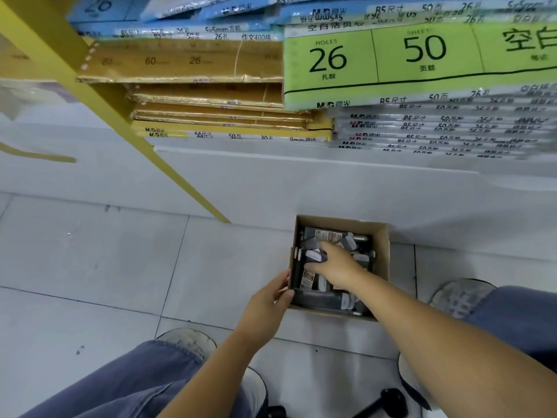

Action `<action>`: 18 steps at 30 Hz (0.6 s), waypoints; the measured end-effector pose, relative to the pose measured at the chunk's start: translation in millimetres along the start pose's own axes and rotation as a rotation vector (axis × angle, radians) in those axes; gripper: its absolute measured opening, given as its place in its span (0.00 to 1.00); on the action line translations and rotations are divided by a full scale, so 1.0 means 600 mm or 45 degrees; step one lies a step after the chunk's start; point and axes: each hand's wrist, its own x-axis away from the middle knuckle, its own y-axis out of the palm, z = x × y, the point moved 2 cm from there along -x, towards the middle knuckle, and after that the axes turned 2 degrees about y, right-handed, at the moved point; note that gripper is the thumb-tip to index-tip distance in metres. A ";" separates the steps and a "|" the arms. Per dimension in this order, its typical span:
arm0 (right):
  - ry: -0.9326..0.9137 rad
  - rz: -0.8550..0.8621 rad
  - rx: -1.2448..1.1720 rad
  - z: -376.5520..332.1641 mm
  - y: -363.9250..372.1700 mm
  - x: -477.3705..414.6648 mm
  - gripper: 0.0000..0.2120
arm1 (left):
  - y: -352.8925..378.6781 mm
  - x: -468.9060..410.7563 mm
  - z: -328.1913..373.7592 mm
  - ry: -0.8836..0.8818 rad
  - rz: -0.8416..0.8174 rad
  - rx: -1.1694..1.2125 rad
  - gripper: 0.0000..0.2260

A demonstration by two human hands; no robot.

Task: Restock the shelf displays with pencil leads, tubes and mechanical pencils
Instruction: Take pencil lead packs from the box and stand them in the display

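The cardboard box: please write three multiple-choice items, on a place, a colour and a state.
1. Where does the cardboard box stand? A on a shelf; B on the tiled floor; C on a chair.
2. Which colour is the label with 26 and 50? A red; B green; C black.
3. What does the left hand do? A grips the box's wall; B hangs free; C holds a pen.
Key: 1 B, tiles surround it; 2 B, green behind the numbers; 3 A, thumb and fingers clasp the left wall. The right hand pinches a small pack inside.
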 end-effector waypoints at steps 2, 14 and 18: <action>0.041 0.003 -0.148 0.006 -0.006 0.002 0.20 | 0.000 0.001 0.001 0.007 -0.002 0.022 0.20; -0.051 0.056 -0.663 -0.018 -0.102 0.078 0.16 | -0.002 0.000 0.046 0.339 0.148 -0.327 0.27; -0.131 -0.011 -0.765 -0.073 -0.134 0.135 0.15 | -0.012 0.007 0.141 0.439 -0.023 -0.087 0.28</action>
